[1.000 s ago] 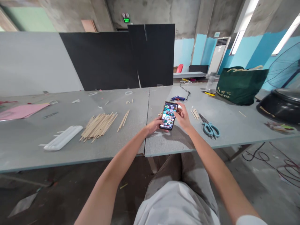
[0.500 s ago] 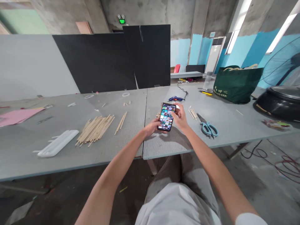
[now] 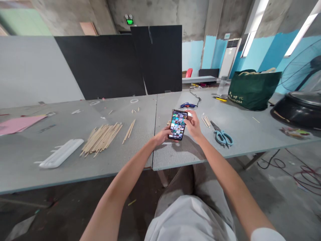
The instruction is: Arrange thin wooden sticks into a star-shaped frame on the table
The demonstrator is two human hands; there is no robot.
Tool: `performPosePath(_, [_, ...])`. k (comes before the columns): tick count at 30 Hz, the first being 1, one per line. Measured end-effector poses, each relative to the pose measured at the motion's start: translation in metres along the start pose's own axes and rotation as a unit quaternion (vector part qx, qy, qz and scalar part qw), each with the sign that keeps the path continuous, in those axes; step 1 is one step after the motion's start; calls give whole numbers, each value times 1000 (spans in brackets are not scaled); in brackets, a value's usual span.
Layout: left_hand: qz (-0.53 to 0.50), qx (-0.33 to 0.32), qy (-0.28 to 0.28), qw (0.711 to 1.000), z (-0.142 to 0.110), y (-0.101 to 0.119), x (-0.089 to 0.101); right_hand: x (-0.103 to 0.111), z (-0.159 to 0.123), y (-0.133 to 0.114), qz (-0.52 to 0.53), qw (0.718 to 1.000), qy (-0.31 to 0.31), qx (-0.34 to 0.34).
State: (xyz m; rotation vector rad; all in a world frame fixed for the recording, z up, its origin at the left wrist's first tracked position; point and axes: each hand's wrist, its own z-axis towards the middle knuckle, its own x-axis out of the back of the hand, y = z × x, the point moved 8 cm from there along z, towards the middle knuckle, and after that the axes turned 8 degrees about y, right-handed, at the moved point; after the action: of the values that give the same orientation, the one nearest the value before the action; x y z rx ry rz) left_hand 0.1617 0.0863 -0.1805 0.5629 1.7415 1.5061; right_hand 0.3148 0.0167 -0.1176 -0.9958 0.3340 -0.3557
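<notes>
A smartphone (image 3: 178,124) is held upright and slightly tilted above the grey table, its lit screen filled with rows of small pictures. Closed round its lower left edge is my left hand (image 3: 163,135), thumb at the screen's side. My right hand (image 3: 193,123) grips the upper right edge, with the thumb against the screen; its other fingers are partly hidden behind the phone. Close by on the right lie a few short wooden sticks (image 3: 206,122) and blue-handled scissors (image 3: 221,135). Beyond the phone rests a blue glue gun (image 3: 187,105). More small wooden pieces are partly hidden behind the phone.
Left on the table (image 3: 140,154) are a pile of wooden sticks (image 3: 101,139), a white plastic object (image 3: 61,154) and pink sheets (image 3: 20,124). A green bag (image 3: 254,90), a yellow cutter (image 3: 221,99) and a black round object (image 3: 298,110) stand right. Black panels (image 3: 157,60) rise behind.
The camera view has turned slightly, so the table and its things sit a little further left. Both hands keep their hold on the smartphone; the right thumb stays by the screen.
</notes>
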Motion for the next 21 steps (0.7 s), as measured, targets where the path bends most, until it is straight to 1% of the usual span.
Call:
performPosePath(3, [0,-1,-5,1000,2,-1,1,5,0,-6,14,999,35,22])
performPosePath(15, [-1,0,-15,1000,1,0,-1,6,-1,-12,-9,998,49,33])
performPosePath(21, [-5,6,-19,1000,1,0,1,6,-1,-17,5,999,33,29])
